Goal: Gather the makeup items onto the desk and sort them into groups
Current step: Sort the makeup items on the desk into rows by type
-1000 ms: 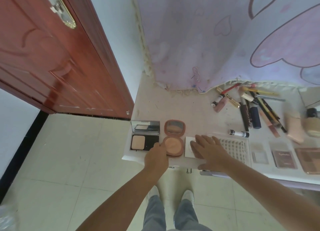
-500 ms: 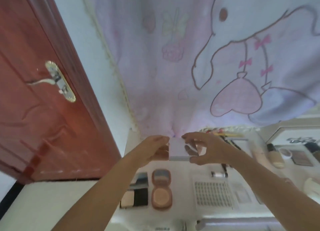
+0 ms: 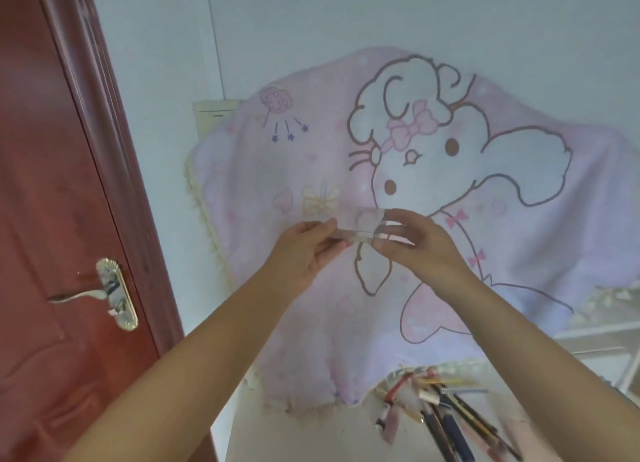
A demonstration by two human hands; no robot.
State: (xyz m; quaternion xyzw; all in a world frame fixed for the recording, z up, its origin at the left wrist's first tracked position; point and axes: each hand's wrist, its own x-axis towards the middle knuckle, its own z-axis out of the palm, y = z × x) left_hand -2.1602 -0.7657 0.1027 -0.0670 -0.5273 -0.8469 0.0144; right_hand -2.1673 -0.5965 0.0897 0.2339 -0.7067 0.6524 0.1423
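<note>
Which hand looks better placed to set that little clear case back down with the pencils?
Probably the right hand: it pinches the clear case and is on the side of the pencils.

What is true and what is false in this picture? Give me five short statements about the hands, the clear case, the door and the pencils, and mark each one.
1. Both hands hold the small clear case up in front of the pink cartoon blanket. True.
2. The left hand rests flat on the desk. False: it is raised and pinches the left end of the case.
3. The right hand grips the right end of the case. True.
4. The red door stands to the right of the blanket. False: it is on the left, with its metal handle showing.
5. The pile of pencils and tubes lies on the desk at the lower right. True.
</note>
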